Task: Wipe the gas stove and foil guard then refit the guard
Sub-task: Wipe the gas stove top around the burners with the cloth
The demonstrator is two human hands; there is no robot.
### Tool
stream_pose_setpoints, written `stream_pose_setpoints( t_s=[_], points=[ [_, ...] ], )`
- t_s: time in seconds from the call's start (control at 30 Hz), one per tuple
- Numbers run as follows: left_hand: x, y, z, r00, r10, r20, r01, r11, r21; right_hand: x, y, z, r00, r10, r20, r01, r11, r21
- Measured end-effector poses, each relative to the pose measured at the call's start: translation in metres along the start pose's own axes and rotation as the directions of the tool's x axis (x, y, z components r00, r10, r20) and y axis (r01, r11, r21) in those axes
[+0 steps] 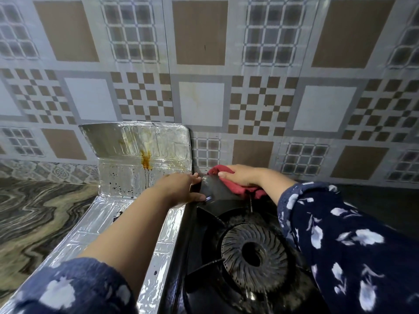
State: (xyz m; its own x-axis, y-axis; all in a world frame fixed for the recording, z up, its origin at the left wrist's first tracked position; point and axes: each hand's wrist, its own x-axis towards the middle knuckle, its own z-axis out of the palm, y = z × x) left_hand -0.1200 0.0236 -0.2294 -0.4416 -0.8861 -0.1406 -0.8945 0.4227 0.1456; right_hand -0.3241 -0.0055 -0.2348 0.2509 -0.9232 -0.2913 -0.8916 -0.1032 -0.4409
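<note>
Nearest me, my two patterned sleeves (353, 241) frame the view, and between them sits the black burner (254, 254) of the gas stove (204, 279), its ribbed ring dull and a little dusty-looking, so I judge that part not yet wiped. To the left of the stove the foil guard (127, 223) stands folded around the corner, its near panel running along the stove's left side, its far panel leaning toward the tiled wall (204, 53). Further out, my left hand (181, 189) grips the stove's far left corner, fingers over the edge and thumb on the top, bracing it right where the guard meets it. Just right of that, my right hand (242, 175) presses flat on the red cloth (235, 186), fingers curled over a bunched fold, rubbing the stove's far edge. Whether the cloth is damp I can't tell from here. Beyond the hands, the guard's far panel carries a brown drip stain (146, 160) and black specks below it, plainly uncleaned. So I'm early in this, I'd say: stove top in progress, burner area and foil yet to do, and the guard's refitting comes last.
</note>
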Motion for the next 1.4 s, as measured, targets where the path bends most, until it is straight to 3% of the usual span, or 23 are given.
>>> stream_pose_setpoints(
  t_s=[0.2, 0.3, 0.53, 0.7, 1.4],
  points=[
    [-0.001, 0.005, -0.005, 0.999, -0.009, 0.035, 0.009, 1.0, -0.003, -0.02, 0.016, -0.006, 0.974, -0.095, 0.205, 0.107, 0.993, -0.044],
    [0.0, 0.015, -0.011, 0.998, -0.036, 0.06, 0.037, 0.999, -0.024, -0.039, 0.031, -0.014, 0.991, -0.047, 0.128, 0.052, 0.998, -0.033],
    [0.005, 0.06, -0.014, 0.999, 0.021, -0.027, -0.024, 0.993, -0.116, -0.094, 0.093, -0.015, 0.981, 0.186, -0.048, -0.192, 0.956, -0.22],
    [0.002, 0.099, -0.01, 0.997, 0.068, -0.045, -0.072, 0.994, -0.088, -0.145, 0.11, -0.001, 0.967, 0.214, -0.142, -0.241, 0.946, -0.217],
    [-0.171, 0.158, 0.019, 0.981, 0.133, -0.141, -0.15, 0.982, -0.116, -0.357, 0.014, 0.142, 0.87, 0.304, -0.389, -0.376, 0.918, -0.125]
  ],
)
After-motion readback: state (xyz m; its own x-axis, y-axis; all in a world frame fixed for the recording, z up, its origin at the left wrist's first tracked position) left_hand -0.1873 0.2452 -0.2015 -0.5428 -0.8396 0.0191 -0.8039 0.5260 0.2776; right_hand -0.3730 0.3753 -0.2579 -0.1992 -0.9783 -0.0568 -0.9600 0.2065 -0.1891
